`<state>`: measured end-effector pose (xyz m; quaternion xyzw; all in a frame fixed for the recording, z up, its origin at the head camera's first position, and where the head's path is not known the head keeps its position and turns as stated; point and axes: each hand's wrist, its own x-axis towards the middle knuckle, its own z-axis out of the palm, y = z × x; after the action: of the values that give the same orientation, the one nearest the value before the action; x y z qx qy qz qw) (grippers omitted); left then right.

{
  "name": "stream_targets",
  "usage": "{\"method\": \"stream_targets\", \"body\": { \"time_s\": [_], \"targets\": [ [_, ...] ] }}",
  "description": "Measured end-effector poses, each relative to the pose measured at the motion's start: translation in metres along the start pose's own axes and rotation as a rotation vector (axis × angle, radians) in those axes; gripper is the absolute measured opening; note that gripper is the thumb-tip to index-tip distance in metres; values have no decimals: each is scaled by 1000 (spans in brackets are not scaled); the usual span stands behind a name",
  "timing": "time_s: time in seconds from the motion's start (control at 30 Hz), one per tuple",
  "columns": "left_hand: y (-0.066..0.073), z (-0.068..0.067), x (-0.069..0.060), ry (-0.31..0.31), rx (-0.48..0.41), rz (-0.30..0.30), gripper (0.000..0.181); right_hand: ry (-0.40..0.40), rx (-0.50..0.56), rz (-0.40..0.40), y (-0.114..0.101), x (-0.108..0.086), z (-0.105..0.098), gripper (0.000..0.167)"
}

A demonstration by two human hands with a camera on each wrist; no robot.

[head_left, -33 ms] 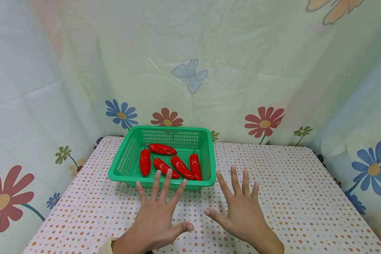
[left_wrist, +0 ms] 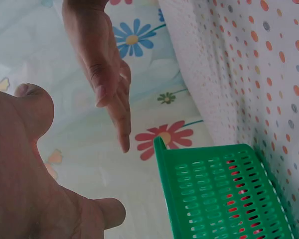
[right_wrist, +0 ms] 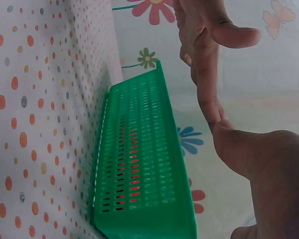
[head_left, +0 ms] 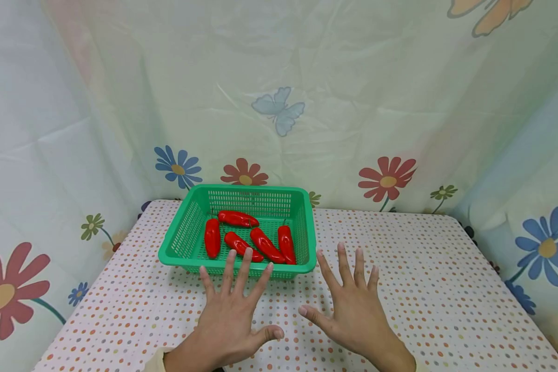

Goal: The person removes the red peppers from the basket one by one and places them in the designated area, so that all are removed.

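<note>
A green plastic basket (head_left: 246,266) with slotted walls stands toward the back of the table, left of centre. Several glossy red chili peppers (head_left: 266,246) lie apart or touching on its floor. In front of it, my left hand (head_left: 232,325) is held palm down with fingers spread; its fingertips overlap the near rim in the head view. My right hand (head_left: 355,315) is spread likewise, just past the basket's right front corner. Both wrist views show the hands raised above the table and apart from the basket (left_wrist: 214,194), holding nothing. Red shows through the basket's slots (right_wrist: 139,149).
A white cloth with coloured dots covers the table (head_left: 428,289). Behind and at both sides hangs a pale curtain (head_left: 335,103) printed with flowers and butterflies, close to the table's back edge.
</note>
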<state>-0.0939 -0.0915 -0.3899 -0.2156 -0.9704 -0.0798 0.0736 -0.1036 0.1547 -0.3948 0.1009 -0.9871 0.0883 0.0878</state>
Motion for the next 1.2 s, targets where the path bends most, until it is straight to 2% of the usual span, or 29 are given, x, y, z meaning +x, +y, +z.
{"method": "stream_targets", "body": {
  "time_s": [0.2,0.27,0.33,0.43,0.53,0.6,0.7,0.77,0.83,0.93,1.03,1.1,1.2],
  "targets": [
    [-3,-1,1,12,12,1,96,7,7,-10,-1,-2,2,103],
    [-9,-6,4,11,-21,-15,92,3,16,-11,-1,-4,1,101],
    [-22,-16,11,19,-78,-45,84,-5,27,-9,-1,-6,0,100],
    [-58,-34,26,49,-289,-108,67,-10,47,3,1,-10,-1,98],
    [-111,-45,43,94,-545,-163,51,-18,61,17,4,-13,-1,96],
    [-149,-46,50,99,-726,-191,48,-32,73,21,6,-15,-2,96],
    [-199,-39,54,83,-969,-209,51,-45,91,8,7,-15,-1,94],
    [-220,-29,55,59,-1085,-220,53,-49,106,-1,7,-16,-1,92],
    [-233,-16,56,55,-1172,-234,54,-45,122,-15,6,-15,0,91],
    [-242,5,60,58,-1305,-271,52,-31,151,-52,4,-10,-1,89],
    [-244,23,63,74,-1443,-322,49,0,193,-111,0,-2,-2,87],
    [-244,30,63,95,-1487,-346,47,35,230,-148,-3,8,-2,86],
    [-243,35,63,157,-1527,-365,44,86,336,-188,-12,28,2,80]
  ]
}}
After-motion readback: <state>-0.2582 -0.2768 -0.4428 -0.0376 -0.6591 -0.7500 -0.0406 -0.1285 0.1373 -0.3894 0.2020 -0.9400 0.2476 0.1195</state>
